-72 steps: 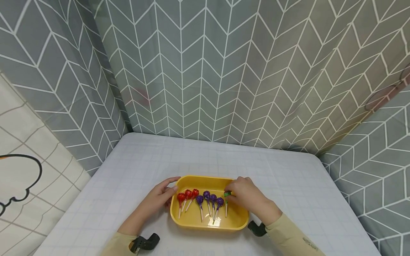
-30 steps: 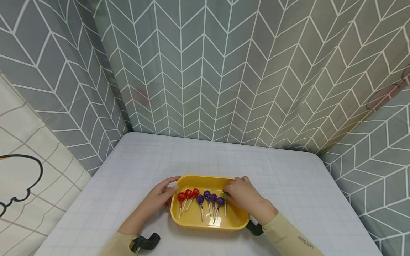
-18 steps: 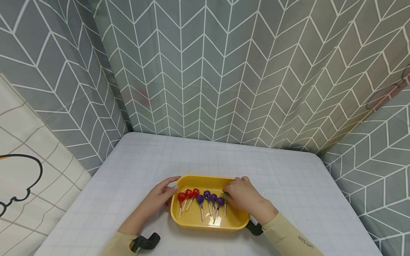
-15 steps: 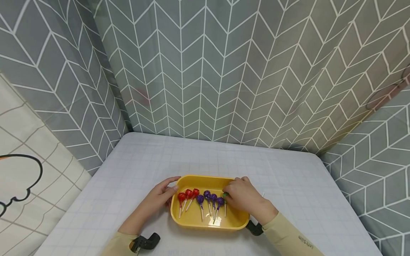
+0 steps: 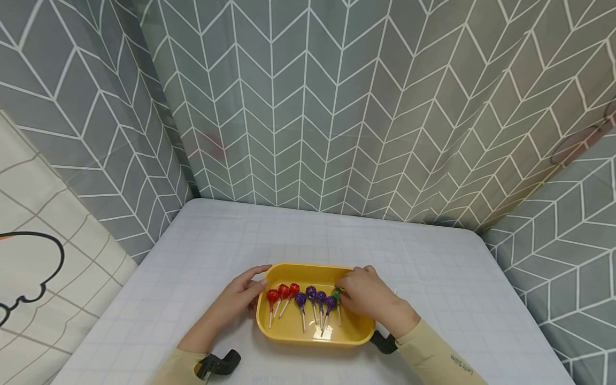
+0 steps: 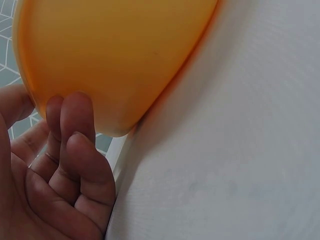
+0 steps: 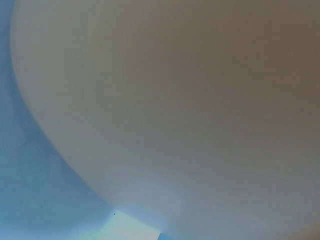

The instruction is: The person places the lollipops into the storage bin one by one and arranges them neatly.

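Observation:
A yellow tray (image 5: 284,332) sits on the table, with 3 red lollipops (image 5: 272,295) at its left and several purple lollipops (image 5: 300,300) in the middle. Beside the rightmost purple one is a green lollipop (image 5: 336,293), its white stick pointing toward the near side. My right hand (image 5: 368,294) reaches over the tray's right end and pinches the green lollipop near its head; its fingertips are partly hidden. My left hand (image 5: 239,297) grips the tray's left end, thumb at the rim. In the left wrist view, fingertips (image 6: 77,112) press against the tray's outer wall.
A white cloth covers the table (image 5: 216,230), which ends at a patterned grey curtain (image 5: 308,107). Dark wrist devices (image 5: 218,363) are worn on both forearms. A short white stick end (image 5: 395,292) shows just beyond the right wrist. The right wrist view is mostly a blurred surface.
The right hand has shifted slightly left with the green lollipop, bringing it close to the purple ones. More of its green head shows now. The left hand and tray stay put.

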Available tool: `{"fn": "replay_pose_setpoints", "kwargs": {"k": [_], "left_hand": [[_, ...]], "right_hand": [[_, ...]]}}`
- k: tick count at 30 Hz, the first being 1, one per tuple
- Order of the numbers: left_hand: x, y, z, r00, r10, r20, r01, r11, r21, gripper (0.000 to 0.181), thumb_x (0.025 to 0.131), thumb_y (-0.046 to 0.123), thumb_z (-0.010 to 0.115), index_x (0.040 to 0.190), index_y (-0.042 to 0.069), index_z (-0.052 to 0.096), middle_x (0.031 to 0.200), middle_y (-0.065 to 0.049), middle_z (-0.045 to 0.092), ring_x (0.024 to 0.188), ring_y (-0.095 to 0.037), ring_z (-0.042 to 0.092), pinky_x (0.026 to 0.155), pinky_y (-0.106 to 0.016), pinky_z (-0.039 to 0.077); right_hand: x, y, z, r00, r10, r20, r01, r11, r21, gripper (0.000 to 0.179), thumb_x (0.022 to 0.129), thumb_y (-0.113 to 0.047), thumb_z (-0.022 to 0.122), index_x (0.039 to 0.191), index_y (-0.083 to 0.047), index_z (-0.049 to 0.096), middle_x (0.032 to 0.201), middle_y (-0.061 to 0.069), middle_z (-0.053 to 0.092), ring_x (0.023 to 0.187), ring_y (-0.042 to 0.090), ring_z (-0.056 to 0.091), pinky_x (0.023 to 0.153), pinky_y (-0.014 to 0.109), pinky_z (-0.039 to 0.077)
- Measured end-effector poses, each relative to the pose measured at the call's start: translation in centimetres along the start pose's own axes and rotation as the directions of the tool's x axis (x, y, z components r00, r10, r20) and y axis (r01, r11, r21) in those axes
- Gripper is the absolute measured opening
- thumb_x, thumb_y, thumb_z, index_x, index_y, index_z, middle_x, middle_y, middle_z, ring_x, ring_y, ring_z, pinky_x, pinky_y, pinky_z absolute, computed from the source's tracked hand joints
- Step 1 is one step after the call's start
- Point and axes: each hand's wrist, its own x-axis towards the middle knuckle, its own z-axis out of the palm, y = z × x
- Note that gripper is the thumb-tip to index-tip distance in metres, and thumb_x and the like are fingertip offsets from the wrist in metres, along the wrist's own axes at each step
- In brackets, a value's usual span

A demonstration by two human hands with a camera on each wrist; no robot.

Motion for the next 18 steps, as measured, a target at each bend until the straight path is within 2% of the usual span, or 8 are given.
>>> {"fn": "replay_pose_setpoints", "kwargs": {"k": [18], "left_hand": [[0.01, -0.01, -0.04, 1.000, 0.002, 0.000, -0.002, 1.000, -0.006, 0.046, 0.100, 0.037, 0.059, 0.143, 0.025, 0.050, 0.077, -0.011, 0.064, 0.060, -0.024, 0.056, 0.054, -0.033, 0.051]], "right_hand": [[0.03, 0.40, 0.35, 1.000, -0.011, -0.019, 0.011, 1.000, 0.009, 0.004, 0.090, -0.022, 0.073, 0.086, -0.022, 0.074, 0.075, -0.018, 0.062, 0.075, 0.011, 0.053, 0.076, 0.041, 0.039]]}}
